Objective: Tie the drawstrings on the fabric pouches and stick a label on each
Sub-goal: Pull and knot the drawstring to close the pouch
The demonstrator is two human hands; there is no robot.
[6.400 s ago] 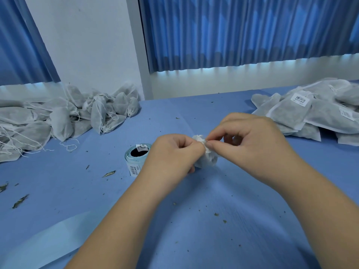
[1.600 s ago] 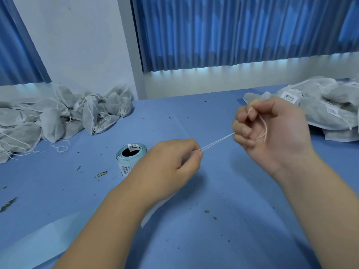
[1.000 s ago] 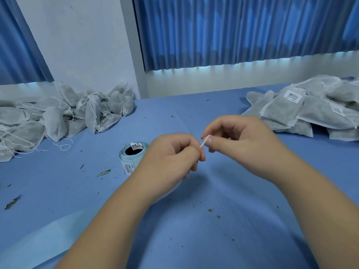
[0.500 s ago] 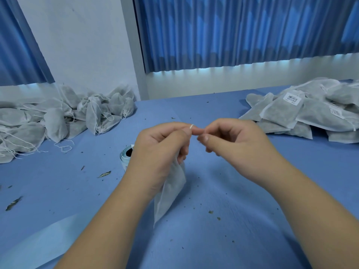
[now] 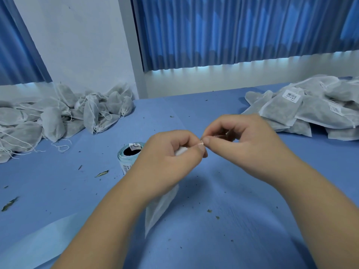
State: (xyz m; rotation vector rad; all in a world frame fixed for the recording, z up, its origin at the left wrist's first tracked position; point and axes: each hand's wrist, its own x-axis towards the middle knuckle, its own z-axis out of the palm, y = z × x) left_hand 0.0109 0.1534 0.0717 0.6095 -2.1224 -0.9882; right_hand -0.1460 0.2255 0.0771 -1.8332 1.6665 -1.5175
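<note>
Drawstring (image 5: 202,143) was pinched between the curled left hand (image 5: 171,158) and right hand (image 5: 242,144); the fabric pouch (image 5: 159,206) was gripped by the left, hanging over the blue table (image 5: 242,220). Dark filling was seen through labelled pouches (image 5: 310,111) at right.

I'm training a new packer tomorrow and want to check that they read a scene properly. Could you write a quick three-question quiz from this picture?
1. True or false: the label roll stands to the right of both hands.
2. Which pile shows barcode labels? A) the pile on the left B) the pile on the right
3. Fill in: the left hand grips the pouch while the right hand pinches its ____.
Key: 1 false; 2 B; 3 drawstring.
</note>
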